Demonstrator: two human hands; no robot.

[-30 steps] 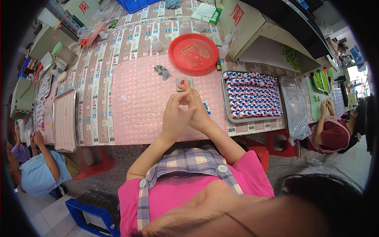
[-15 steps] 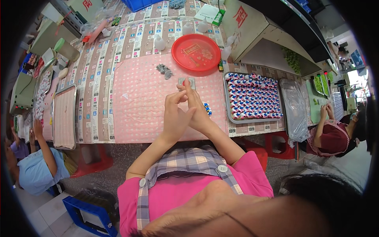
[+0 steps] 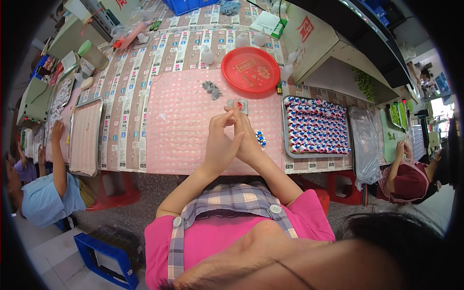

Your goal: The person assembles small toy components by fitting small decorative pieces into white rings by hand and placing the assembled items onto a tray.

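Note:
My left hand (image 3: 218,147) and my right hand (image 3: 247,137) are pressed together over a pink dotted mat (image 3: 179,125). Their fingertips meet just in front of a small grey square piece with a red centre (image 3: 240,106). Whether a small part sits between the fingers is hidden. A little cluster of blue and white pieces (image 3: 261,138) lies right beside my right hand. A small grey pile (image 3: 211,89) rests farther out on the mat.
A red round plate (image 3: 250,71) stands beyond the mat. A metal tray (image 3: 316,128) packed with blue, red and white pieces lies to the right, with a plastic-covered tray (image 3: 363,142) past it. Other people sit at the left (image 3: 46,193) and right (image 3: 408,179).
My hands stay pressed together over the mat in nearly the same spot; only the fingers have shifted slightly.

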